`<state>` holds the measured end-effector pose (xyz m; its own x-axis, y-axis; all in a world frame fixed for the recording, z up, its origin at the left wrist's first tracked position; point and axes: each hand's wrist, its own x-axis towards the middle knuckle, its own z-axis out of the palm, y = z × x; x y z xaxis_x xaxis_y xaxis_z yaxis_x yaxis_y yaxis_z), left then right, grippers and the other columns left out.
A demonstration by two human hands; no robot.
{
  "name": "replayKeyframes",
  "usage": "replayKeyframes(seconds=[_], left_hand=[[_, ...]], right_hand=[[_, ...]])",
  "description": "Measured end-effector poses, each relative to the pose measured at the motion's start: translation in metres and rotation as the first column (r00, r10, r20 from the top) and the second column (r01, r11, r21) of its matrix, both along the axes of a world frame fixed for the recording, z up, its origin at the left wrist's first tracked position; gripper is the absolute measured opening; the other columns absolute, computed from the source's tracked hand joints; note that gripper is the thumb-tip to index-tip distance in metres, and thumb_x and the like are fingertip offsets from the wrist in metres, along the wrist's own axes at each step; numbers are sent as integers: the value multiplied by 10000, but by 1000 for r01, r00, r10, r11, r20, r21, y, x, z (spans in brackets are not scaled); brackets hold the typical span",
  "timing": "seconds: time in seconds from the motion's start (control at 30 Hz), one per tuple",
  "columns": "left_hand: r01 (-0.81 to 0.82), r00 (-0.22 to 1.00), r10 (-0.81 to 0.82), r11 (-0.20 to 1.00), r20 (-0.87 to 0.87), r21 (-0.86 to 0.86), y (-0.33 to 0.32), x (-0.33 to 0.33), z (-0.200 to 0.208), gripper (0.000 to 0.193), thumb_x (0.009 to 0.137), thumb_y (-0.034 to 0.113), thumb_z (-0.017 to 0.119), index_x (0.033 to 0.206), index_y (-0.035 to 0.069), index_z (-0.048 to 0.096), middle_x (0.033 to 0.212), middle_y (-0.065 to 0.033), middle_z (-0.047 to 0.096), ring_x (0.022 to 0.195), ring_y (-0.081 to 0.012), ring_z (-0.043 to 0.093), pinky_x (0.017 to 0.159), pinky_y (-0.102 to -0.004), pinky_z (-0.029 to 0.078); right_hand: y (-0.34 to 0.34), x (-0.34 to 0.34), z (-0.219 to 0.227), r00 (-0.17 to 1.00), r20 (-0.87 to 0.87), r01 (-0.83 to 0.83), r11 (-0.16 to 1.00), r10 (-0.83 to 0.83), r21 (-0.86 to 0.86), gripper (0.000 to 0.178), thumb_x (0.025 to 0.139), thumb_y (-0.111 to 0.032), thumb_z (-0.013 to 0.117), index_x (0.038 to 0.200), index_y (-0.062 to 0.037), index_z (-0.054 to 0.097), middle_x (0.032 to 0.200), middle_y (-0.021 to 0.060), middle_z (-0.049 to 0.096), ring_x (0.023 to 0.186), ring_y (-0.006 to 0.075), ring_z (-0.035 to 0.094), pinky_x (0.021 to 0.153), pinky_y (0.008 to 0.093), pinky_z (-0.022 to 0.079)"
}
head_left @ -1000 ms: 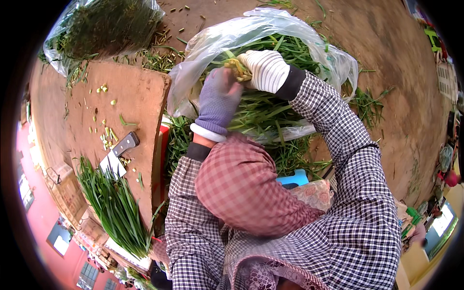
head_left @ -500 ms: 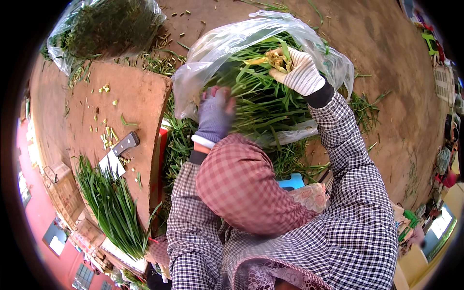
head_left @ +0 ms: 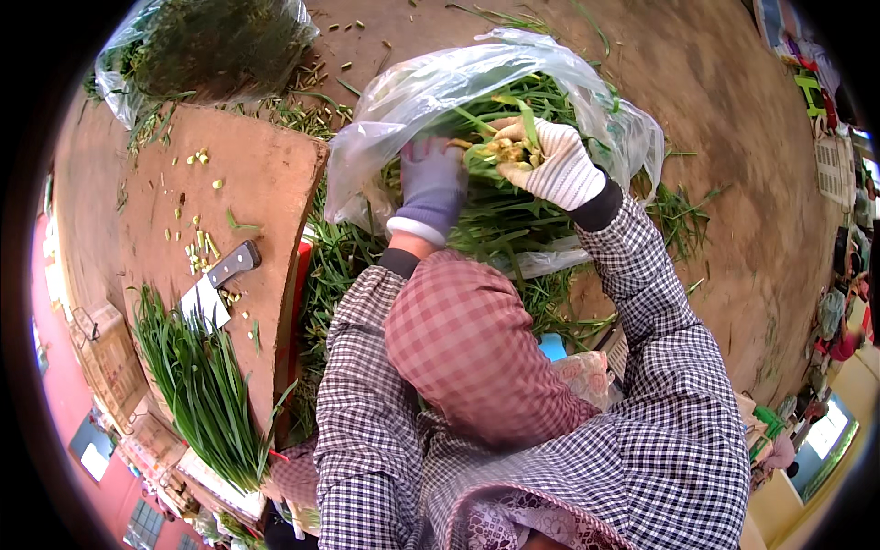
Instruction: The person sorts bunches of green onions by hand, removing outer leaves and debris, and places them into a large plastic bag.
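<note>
A clear plastic bag [head_left: 477, 64] lies open ahead of me, filled with long green leafy stalks [head_left: 532, 220], likely garlic chives. My right hand [head_left: 557, 172], in a white striped glove, is closed round a small bunch of yellowed leaves [head_left: 515, 151] above the bag's mouth. Inside the bag's left side reaches my left hand [head_left: 431, 183], in a purple-grey glove. Its fingers point away from me, stretched out against the greens and partly veiled by plastic; nothing shows in its grasp.
Left of me stands a wooden board [head_left: 238, 156] bearing a cleaver [head_left: 220, 280], stem cuttings and a bundle of green stalks [head_left: 197, 394]. Another plastic bag of greens [head_left: 211, 46] is at the far left. Loose trimmings [head_left: 339, 266] litter the brown floor [head_left: 733, 211].
My left hand has moved right and slightly farther into the bag. My right hand has come a little left and nearer, still holding the yellowed leaves.
</note>
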<state>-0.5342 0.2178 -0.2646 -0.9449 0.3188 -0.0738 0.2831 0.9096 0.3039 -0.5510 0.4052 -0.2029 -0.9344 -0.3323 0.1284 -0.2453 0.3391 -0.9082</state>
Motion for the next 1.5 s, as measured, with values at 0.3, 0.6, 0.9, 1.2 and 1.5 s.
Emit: replayKeyframes(seconds=[0.3,0.6,0.9,1.2,1.5], left_hand=[[-122,990,122,992,64,-17,-5,22,-28,197,795,209,567,959,158,663,1109,-69,557,1125,-292,466,1003,-499,285],[-96,949,123,990,291,-103,-4,42,-16,323,797,205,558,1100,115,628,1315,-37,476,1277,-289,382,1069,-532,199],[-471,826,32,586,563,659,-58,76,117,364,880,210,596,1125,-56,556,1047,-169,635,964,-223,600,865,-323,468],[-272,933,-254,-40,254,961,-22,206,297,696,780,192,732,1336,-30,378,1312,-125,462,1256,-206,407,1078,-326,285],[-100,987,-152,-849,-59,519,-57,176,334,667,876,611,462,1275,78,485,1264,-126,535,1130,-284,525,986,-453,405]], right_hand=[[30,-12,112,984,-85,166,982,-158,92,352,691,9,753,1026,6,649,777,-4,645,701,50,572,608,206,477],[109,-24,241,812,-387,422,898,-436,-127,272,692,-198,791,865,-27,671,753,42,676,645,99,619,601,266,505],[80,-2,305,733,-465,457,866,-497,-204,285,654,-133,786,877,6,674,768,31,662,639,101,585,618,271,487],[-29,31,372,837,-297,115,678,-460,-726,246,665,8,734,901,28,668,819,75,675,669,132,620,614,277,522],[-102,131,325,987,-154,-118,468,-40,-876,292,754,-40,645,1035,-4,577,907,143,666,746,247,674,665,380,581]])
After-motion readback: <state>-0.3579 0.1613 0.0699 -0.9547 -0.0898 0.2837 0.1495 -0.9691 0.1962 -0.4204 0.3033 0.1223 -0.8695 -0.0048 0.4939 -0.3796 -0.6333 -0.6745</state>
